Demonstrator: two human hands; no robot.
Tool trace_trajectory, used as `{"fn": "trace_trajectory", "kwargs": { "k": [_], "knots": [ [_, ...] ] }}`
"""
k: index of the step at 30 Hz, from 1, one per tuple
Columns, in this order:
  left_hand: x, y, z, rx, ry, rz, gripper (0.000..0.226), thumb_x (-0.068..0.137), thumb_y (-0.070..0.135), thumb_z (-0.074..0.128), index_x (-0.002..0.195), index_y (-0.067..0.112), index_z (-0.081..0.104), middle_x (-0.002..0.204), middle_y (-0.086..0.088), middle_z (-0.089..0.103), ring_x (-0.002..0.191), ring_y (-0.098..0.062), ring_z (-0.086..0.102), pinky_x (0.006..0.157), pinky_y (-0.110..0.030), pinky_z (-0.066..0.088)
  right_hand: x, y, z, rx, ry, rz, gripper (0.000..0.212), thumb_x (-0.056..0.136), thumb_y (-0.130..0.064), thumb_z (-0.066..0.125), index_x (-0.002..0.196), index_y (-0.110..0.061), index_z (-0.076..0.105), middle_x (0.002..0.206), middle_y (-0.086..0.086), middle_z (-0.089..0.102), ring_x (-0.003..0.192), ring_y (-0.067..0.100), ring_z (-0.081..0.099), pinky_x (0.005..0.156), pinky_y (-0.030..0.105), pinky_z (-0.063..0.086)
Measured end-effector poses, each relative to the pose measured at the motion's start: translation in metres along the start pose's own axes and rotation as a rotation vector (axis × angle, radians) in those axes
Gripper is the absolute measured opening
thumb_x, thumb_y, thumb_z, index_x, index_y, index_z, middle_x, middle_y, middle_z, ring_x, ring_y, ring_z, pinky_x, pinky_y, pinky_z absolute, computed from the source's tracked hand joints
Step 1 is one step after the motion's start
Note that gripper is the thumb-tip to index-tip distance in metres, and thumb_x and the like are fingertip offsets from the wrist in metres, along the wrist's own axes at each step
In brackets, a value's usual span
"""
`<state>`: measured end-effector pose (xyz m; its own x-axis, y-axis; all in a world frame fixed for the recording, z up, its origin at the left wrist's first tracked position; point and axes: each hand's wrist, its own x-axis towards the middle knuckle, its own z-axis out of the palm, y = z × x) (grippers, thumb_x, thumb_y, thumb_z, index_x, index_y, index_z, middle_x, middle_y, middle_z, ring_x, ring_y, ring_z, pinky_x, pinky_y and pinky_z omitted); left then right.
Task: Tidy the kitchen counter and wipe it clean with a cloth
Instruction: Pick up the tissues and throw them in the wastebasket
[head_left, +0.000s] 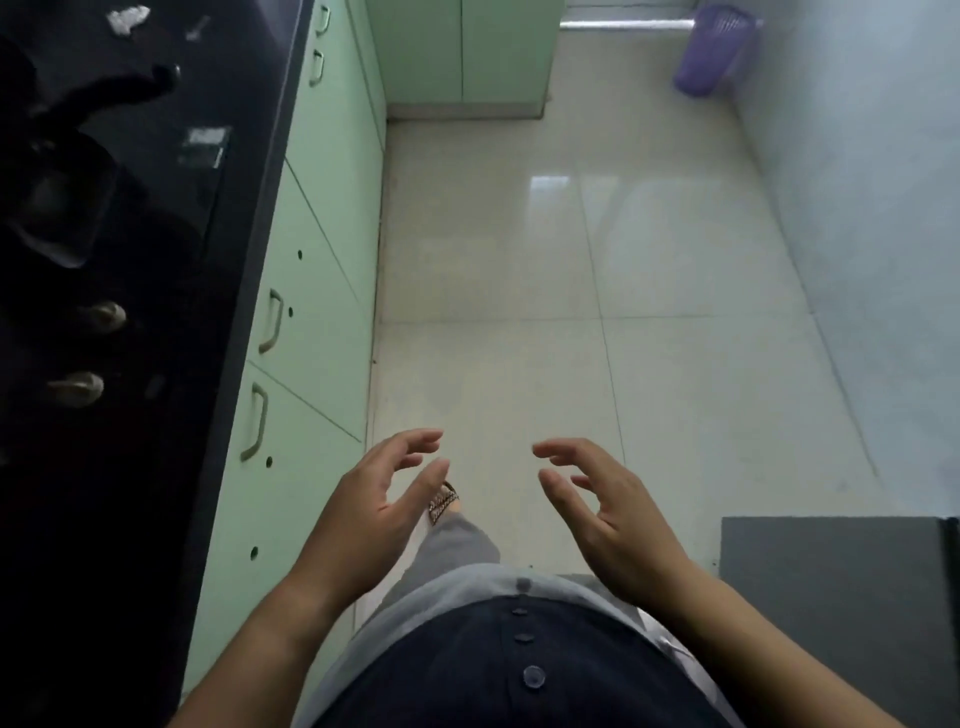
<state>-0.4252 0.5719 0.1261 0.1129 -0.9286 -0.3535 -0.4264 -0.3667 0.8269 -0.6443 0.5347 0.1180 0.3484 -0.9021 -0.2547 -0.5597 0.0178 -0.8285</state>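
The dark kitchen counter (249, 171) runs along the left side, with a black glass stove (156, 218) on it and two pale stove knobs (101, 314). A white crumpled scrap (127, 18) lies at the counter's far end. My left hand (371, 506) and my right hand (605, 501) hover in front of my body over the floor, palms facing each other. Their fingers are loosely curved and hold nothing. Both hands are to the right of the counter and apart from it. No cloth is in view.
Pale green cabinet doors (311, 322) with handles stand below the counter. A glossy tiled floor (597, 270) stretches ahead. A purple basket (714, 49) sits in the far right corner. A grey mat (831, 597) lies at the right. My sandalled foot (442, 501) is forward.
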Motion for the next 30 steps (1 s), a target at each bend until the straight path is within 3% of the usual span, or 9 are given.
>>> {"fn": "trace_trajectory", "kwargs": {
  "k": [6, 14, 23, 30],
  "knots": [
    [0.120, 0.043, -0.050, 0.065, -0.008, 0.092, 0.053, 0.074, 0.070, 0.036, 0.117, 0.042, 0.051, 0.116, 0.027, 0.054, 0.108, 0.011, 0.048, 0.082, -0.013, 0.038, 0.122, -0.033, -0.042, -0.030, 0.080, -0.022, 0.054, 0.082, -0.061, 0.033, 0.117, -0.027, 0.055, 0.117, -0.016, 0.057, 0.109, -0.004, 0.051, 0.093, 0.023, 0.046],
    [0.258, 0.070, -0.066, 0.188, -0.100, 0.055, 0.041, 0.082, 0.061, 0.042, 0.118, 0.041, 0.049, 0.118, 0.023, 0.054, 0.108, 0.012, 0.046, 0.079, -0.003, 0.030, 0.257, -0.026, -0.076, 0.058, 0.092, 0.034, 0.050, 0.081, -0.059, 0.036, 0.113, -0.028, 0.057, 0.112, -0.020, 0.058, 0.106, -0.003, 0.053, 0.092, 0.027, 0.047],
    [0.464, 0.167, -0.078, 0.072, 0.024, 0.057, 0.042, 0.075, 0.068, 0.037, 0.109, 0.047, 0.051, 0.111, 0.030, 0.055, 0.104, 0.014, 0.049, 0.080, -0.011, 0.038, 0.479, -0.049, -0.185, 0.003, 0.078, -0.073, 0.050, 0.083, -0.059, 0.034, 0.115, -0.027, 0.056, 0.113, -0.016, 0.058, 0.106, -0.003, 0.052, 0.090, 0.020, 0.046],
    [0.568, 0.187, -0.114, 0.038, 0.095, -0.015, 0.045, 0.074, 0.067, 0.039, 0.112, 0.045, 0.052, 0.111, 0.028, 0.056, 0.104, 0.014, 0.049, 0.079, -0.006, 0.035, 0.600, -0.063, -0.206, -0.023, -0.033, -0.082, 0.048, 0.083, -0.060, 0.034, 0.112, -0.030, 0.057, 0.112, -0.025, 0.055, 0.110, -0.004, 0.051, 0.094, 0.027, 0.046]
  ]
}}
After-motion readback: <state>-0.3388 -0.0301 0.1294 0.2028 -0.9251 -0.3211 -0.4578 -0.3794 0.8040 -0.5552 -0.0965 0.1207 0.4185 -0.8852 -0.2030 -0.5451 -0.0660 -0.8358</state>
